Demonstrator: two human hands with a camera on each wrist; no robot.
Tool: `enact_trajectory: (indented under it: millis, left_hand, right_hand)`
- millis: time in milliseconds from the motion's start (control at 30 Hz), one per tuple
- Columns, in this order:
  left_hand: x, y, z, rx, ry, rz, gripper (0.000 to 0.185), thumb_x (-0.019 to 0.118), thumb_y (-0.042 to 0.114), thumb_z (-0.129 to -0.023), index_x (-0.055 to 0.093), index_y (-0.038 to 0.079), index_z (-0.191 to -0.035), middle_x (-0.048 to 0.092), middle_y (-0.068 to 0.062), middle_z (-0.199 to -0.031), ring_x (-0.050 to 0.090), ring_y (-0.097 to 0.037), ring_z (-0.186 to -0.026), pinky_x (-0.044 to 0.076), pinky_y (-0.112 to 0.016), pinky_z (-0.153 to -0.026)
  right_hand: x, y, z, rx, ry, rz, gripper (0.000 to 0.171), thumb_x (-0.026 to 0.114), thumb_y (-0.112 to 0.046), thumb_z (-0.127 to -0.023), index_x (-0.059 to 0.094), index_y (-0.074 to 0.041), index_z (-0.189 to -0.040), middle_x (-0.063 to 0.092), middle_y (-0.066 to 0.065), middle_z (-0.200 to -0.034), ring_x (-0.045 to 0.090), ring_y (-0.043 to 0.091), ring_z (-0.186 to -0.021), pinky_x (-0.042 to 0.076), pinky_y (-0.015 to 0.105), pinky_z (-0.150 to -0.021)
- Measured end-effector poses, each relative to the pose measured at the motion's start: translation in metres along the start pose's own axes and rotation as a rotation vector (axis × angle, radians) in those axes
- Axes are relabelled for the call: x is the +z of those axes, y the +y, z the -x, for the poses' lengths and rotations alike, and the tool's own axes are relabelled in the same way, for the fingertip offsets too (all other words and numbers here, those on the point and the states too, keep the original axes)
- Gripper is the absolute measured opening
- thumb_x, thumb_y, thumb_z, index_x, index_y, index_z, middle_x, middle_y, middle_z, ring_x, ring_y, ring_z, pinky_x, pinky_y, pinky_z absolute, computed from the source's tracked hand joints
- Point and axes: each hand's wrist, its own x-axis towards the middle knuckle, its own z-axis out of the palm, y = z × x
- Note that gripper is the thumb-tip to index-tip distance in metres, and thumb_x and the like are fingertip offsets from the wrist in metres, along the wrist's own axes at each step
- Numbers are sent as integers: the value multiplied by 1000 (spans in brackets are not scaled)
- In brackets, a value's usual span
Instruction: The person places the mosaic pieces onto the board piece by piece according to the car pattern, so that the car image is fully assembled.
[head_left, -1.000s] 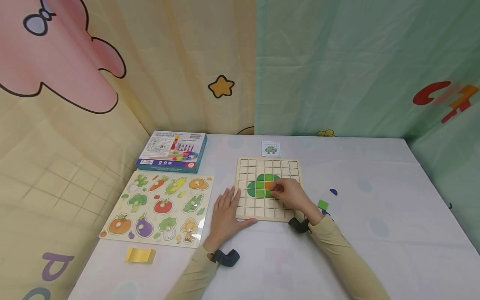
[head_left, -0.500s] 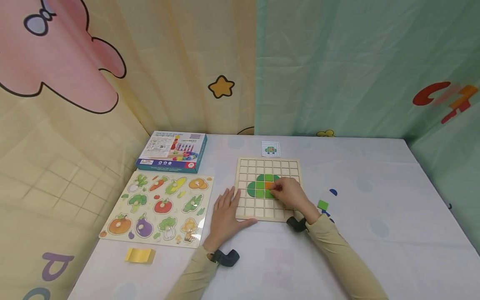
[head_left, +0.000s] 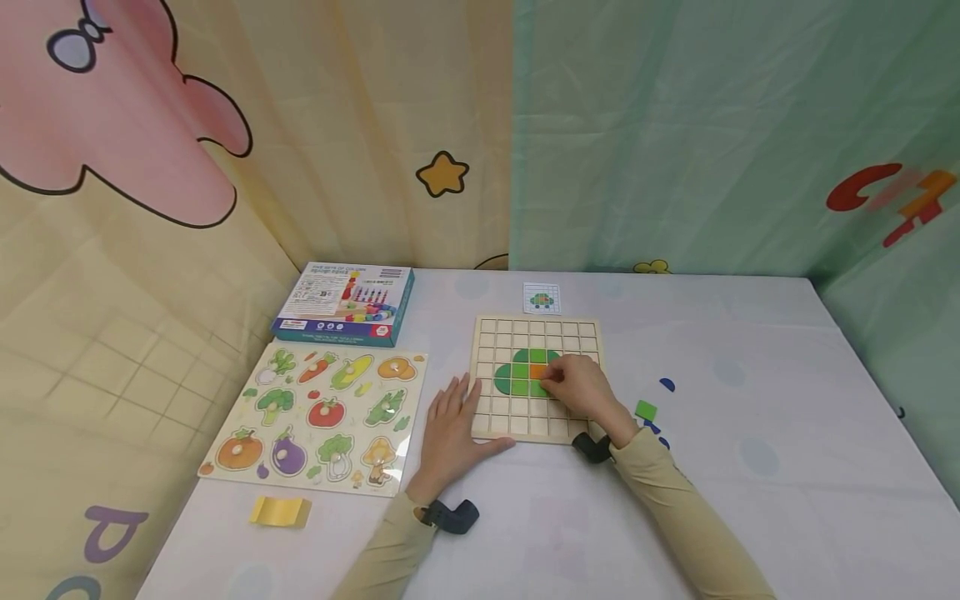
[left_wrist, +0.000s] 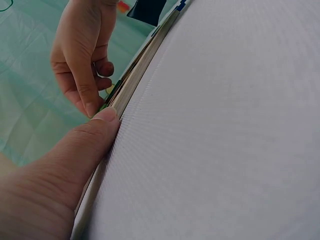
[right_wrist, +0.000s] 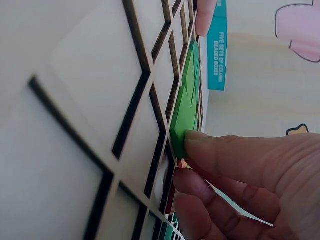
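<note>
Head view: grid board on tabletop; right hand pinches green tile at board centre; left hand flat, fingers straight, against board's left edge

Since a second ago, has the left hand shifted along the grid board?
No. The left hand lies flat at the same spot against the left edge of the wooden grid board, next to the vegetable puzzle.

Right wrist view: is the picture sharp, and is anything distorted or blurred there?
Right wrist view: the grid board is stretched by closeness, the green piece at the fingers fairly sharp. Left wrist view: the near left hand is soft. Head view: even light, edges bent.
</note>
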Motion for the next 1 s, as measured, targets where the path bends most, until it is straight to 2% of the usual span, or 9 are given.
enact_trajectory:
  millis: [200, 400, 500, 567, 767, 1000]
  left_hand:
    - [0, 0, 0, 2, 8, 0, 105, 59, 75, -67, 29, 12, -146, 22, -9, -153, 14, -26, -141, 13, -45, -114]
    - [1, -1, 0, 3, -2, -11, 105, 57, 76, -68, 28, 12, -146, 22, -8, -153, 14, -25, -142, 13, -44, -115]
    - [1, 0, 0, -2, -5, -10, 105, 58, 75, -67, 28, 12, -146, 21, -8, -153, 13, -25, -142, 12, -44, -115]
    - [0, 0, 0, -2, -1, -5, 105, 59, 75, -67, 29, 12, -146, 21, -8, -153, 14, -26, -142, 12, -45, -115]
    - [-1, 1, 0, 1, 0, 6, 105, 61, 73, -67, 29, 11, -145, 22, -9, -153, 14, -27, -141, 12, -45, -115]
    - [-2, 1, 0, 0, -1, 8, 105, 62, 72, -67, 29, 10, -145, 22, -10, -153, 14, -26, -141, 12, -45, -115]
  right_hand:
    - [-2, 1, 2, 2, -20, -2, 8, 71, -16, -80, 71, -10, -76, 64, -1, -70, 54, 10, -62, 45, 26, -57]
    - [-6, 10, 5, -33, -103, -23, 12, 69, -22, -83, 72, -11, -87, 66, -3, -79, 56, 9, -70, 48, 29, -66]
    - [-11, 15, 9, -53, -126, -38, 16, 69, -24, -84, 72, -11, -92, 66, -3, -81, 54, 10, -71, 48, 28, -67]
    - [-16, 19, 13, -57, -123, -52, 17, 68, -25, -84, 72, -11, -93, 66, -3, -82, 54, 12, -71, 47, 28, -65]
    - [-35, 36, 28, 16, -77, -81, 18, 66, -27, -86, 71, -11, -94, 65, 0, -84, 52, 15, -69, 43, 26, -57]
    - [-56, 67, 46, 94, -18, -59, 20, 65, -25, -87, 70, -10, -99, 66, 4, -87, 53, 16, -70, 42, 27, -53]
